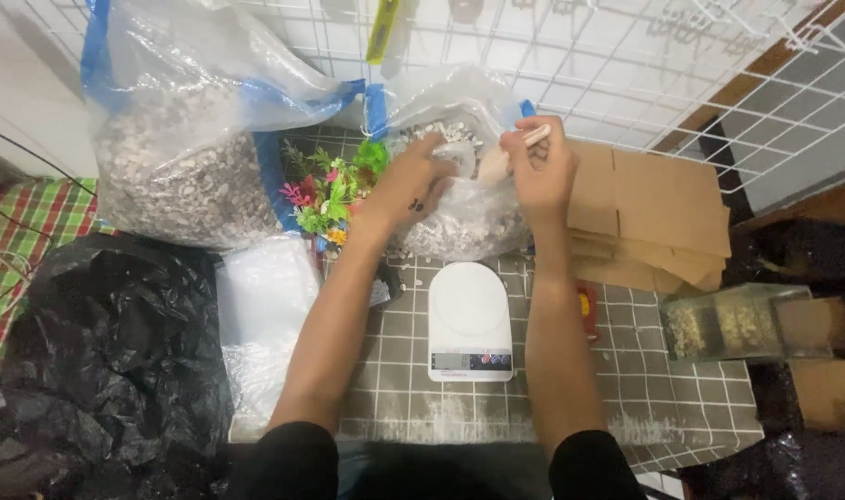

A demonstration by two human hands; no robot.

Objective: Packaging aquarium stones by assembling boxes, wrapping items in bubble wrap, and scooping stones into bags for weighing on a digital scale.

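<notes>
Crinkly clear plastic, the pebble bag (459,199) slumps behind your white scale (469,319). Your left hand (413,181) curls inside its mouth, fingers closed on a small clear pouch (457,157); your right hand (538,167) pinches the pouch's edge. Loosen that pinch and gritty pebbles could spill across the tiled mat (644,398)

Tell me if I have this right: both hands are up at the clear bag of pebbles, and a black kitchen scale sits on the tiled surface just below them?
Nearly. The head view shows the left hand and right hand at the clear bag of pebbles, with the kitchen scale on the tiled surface below, but the scale is white, not black.
</notes>
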